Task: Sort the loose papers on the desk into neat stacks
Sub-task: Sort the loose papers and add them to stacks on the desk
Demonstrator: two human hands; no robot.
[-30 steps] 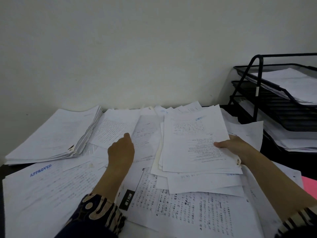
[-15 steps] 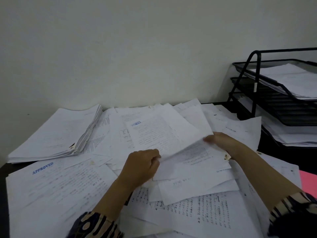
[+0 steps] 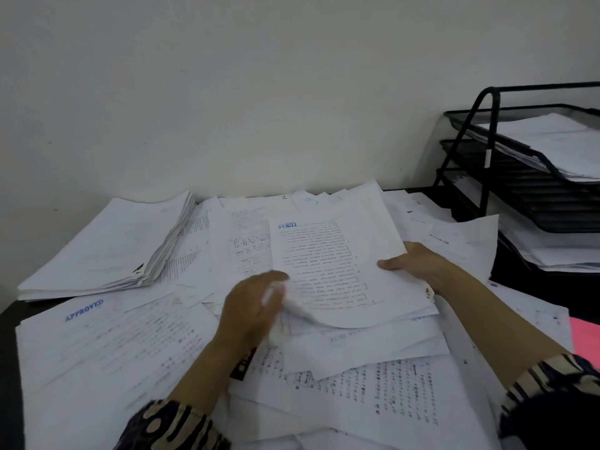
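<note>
Printed sheet (image 3: 328, 267) now flat, between both hands, blue-stamped.

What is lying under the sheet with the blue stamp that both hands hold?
Under the stamped sheet more loose white sheets fan out. Their covered parts and the desk below stay hidden.

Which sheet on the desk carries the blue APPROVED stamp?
The large sheet at front left, below the neat stack; its blue stamp sits at its top left corner. Neither hand touches it.
</note>
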